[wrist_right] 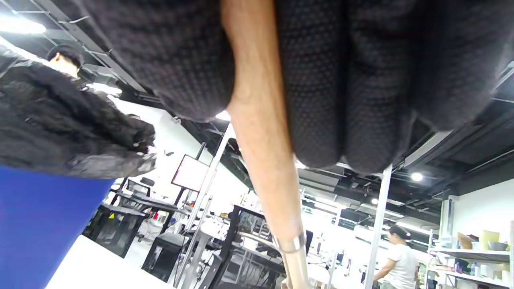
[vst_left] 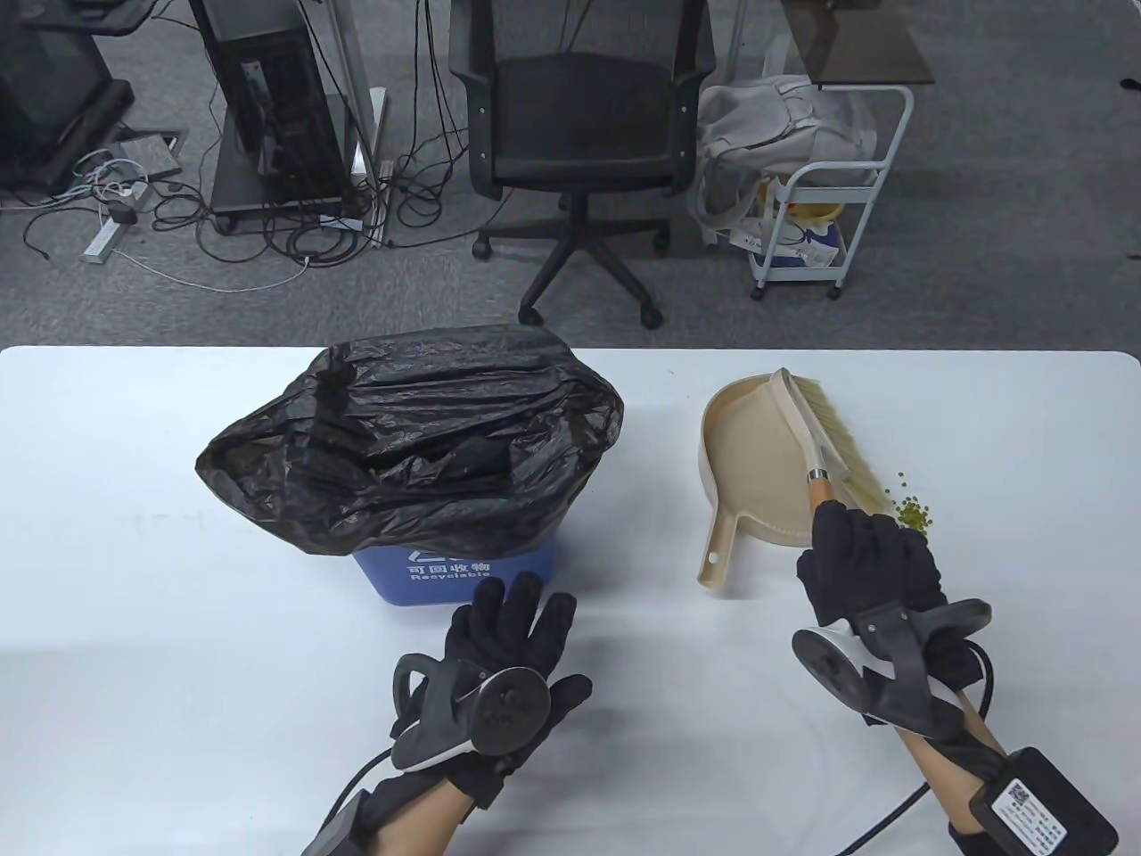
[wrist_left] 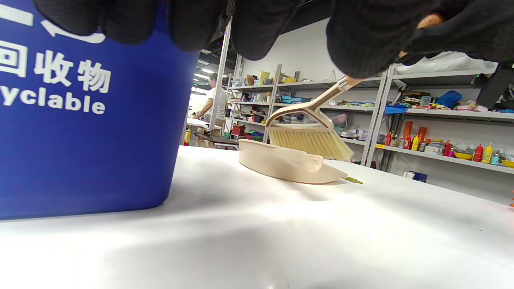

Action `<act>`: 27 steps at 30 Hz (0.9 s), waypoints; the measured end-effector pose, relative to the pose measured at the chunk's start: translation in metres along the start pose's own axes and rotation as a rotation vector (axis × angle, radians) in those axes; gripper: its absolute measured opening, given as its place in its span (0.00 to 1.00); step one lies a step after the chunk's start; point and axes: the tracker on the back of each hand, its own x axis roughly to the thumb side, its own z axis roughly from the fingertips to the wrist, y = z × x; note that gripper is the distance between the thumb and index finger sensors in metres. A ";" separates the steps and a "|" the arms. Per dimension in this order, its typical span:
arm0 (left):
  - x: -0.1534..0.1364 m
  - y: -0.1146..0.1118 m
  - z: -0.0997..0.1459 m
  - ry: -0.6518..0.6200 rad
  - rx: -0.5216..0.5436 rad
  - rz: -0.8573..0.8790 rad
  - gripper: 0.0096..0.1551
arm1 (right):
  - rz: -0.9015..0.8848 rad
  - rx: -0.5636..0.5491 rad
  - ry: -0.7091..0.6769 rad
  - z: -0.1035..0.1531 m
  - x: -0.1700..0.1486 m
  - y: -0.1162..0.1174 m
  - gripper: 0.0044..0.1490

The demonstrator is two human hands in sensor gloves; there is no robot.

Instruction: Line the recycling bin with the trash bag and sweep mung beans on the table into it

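While the white surface [vst_left: 134, 624] carries everything, the largest thing on it is the blue recycling bin [vst_left: 463, 571], standing just beyond the left hand's fingertips, with a black trash bag [vst_left: 410, 446] draped loosely over its top and spilling down its sides (the bin's mouth is hidden under the crumpled plastic). Ahead and to the left of the right hand lies the beige dustpan [vst_left: 758, 446], flat on the surface, its handle pointing back toward the person. Across the dustpan's right edge leans the hand brush [vst_left: 829, 428], bristles facing away from the pan. The left hand [vst_left: 508, 660] hovers close to the bin's near wall, fingers straight and spread, grasping nothing. The right hand [vst_left: 869, 562] is clenched round the brush's wooden handle. Just beyond that hand's knuckles, beside the bristle tips, sits a small cluster of green mung beans [vst_left: 914, 513].
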 end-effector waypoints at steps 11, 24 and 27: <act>-0.002 0.000 -0.001 0.014 -0.010 0.003 0.50 | -0.104 -0.057 0.138 0.023 -0.048 -0.006 0.37; -0.003 0.000 -0.002 0.028 -0.021 0.005 0.50 | -0.238 -0.112 0.286 0.046 -0.083 0.001 0.37; -0.003 0.000 -0.003 0.030 -0.027 0.006 0.50 | -0.260 -0.122 0.299 0.048 -0.087 0.001 0.37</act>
